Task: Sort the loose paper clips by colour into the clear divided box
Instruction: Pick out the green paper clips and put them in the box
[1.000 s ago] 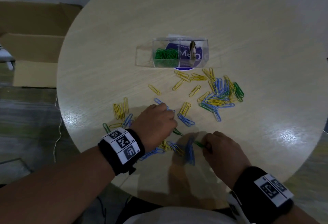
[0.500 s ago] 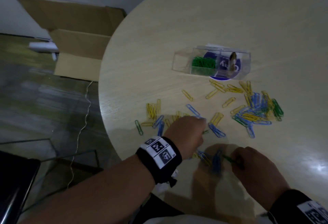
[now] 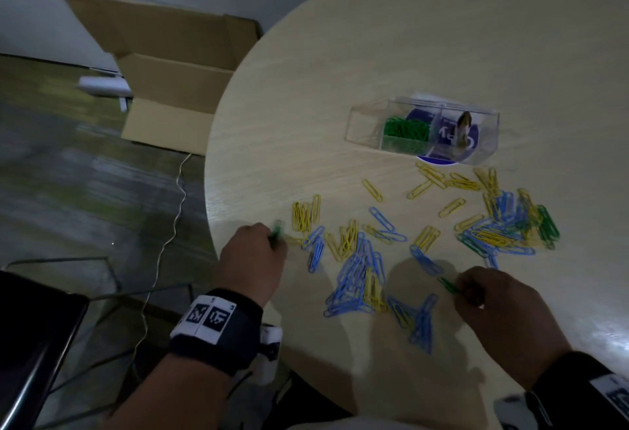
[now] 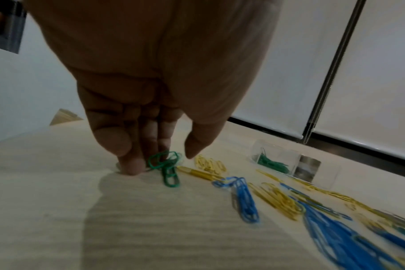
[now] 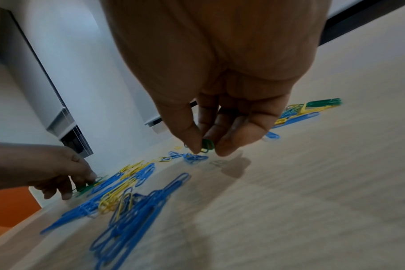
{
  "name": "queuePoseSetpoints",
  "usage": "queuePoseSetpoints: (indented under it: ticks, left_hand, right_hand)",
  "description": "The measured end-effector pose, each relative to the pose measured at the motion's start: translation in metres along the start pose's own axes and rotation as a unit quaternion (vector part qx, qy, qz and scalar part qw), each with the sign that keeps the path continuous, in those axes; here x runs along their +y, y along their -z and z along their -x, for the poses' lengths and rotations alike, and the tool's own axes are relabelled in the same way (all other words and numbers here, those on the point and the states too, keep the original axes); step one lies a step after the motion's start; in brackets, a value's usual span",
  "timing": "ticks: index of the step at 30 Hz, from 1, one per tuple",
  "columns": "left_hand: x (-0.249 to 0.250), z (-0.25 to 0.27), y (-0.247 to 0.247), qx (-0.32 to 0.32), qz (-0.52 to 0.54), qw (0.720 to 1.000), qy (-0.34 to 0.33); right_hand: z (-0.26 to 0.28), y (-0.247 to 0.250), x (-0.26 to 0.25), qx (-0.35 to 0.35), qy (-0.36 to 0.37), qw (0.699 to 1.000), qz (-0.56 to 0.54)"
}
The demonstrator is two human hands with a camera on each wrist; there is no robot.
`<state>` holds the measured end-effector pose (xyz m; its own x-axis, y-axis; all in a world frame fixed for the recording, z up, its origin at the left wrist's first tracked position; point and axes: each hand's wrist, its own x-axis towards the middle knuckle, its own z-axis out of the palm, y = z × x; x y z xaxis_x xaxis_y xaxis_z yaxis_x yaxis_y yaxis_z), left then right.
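The left hand (image 4: 136, 113) pinches green wire paper clips (image 4: 165, 164) at the round pale surface's (image 3: 374, 55) left edge; the right hand (image 3: 503, 314) pinches another green clip (image 5: 207, 144). The clear plastic divided box (image 3: 360, 123) lies beyond both, nearer the right hand.

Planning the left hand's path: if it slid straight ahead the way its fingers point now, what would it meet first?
Probably the small cluster of yellow clips just beyond the left hand and the green clips under its fingers; depth is uncertain, so it might slip just past them.
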<state>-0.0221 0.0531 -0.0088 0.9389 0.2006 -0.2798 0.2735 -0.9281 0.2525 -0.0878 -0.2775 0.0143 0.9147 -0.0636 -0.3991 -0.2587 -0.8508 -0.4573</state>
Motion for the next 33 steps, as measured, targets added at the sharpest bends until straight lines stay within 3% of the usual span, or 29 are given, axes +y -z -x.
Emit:
queuePoseSetpoints:
  ticks: [13,16,19,22,27,33]
  left_hand:
    - [-0.002,-0.005,0.007,-0.052,-0.105,0.991,-0.065]
    - [-0.004,-0.009,0.019,-0.054,-0.078,0.994,-0.05]
    - [0.001,-0.016,0.032,-0.051,0.044,0.998,0.002]
    - [0.033,-0.032,0.049,-0.07,0.157,0.985,-0.006]
    - [0.118,-0.077,0.065,-0.042,0.203,0.97,-0.124]
    - [0.195,-0.12,0.052,-0.019,0.118,0.968,-0.219]
  right_hand:
    - [-0.003,0.005,-0.004,0.027,0.004,0.999,-0.026]
    - [-0.005,0.009,-0.002,0.048,0.003,0.998,-0.038]
    - [-0.01,0.018,0.001,0.058,-0.009,0.996,-0.063]
    - [-0.027,0.037,-0.004,0.076,-0.019,0.993,-0.093]
    - [-0.083,0.071,-0.027,0.112,-0.011,0.985,-0.134]
    - [-0.155,0.085,-0.066,0.135,-0.014,0.973,-0.184]
